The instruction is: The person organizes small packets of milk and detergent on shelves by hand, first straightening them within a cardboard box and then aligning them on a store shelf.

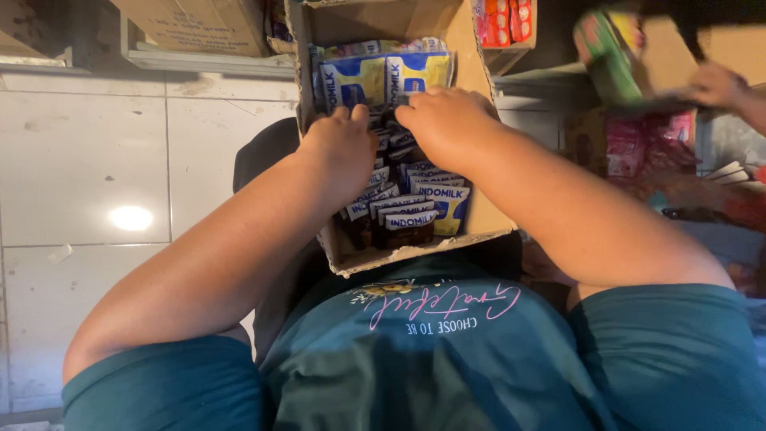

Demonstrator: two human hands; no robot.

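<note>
Hands deep in box [471, 215], both among sachets [411, 211]. Left hand [339, 144] curled over back rows, right hand [447, 120] fingers tucked into packs; can't tell if either grip actually pinches anything. Packs crammed tight, so yanking one probably drags neighbours out or tears box wall. Another person's hand [718, 84] busy far right.

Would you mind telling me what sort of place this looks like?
Probably a small shop's stockroom: both hands, left hand and right hand, reach into an open cardboard carton packed with blue-and-white sachets, with more boxes and packaged goods around.
</note>
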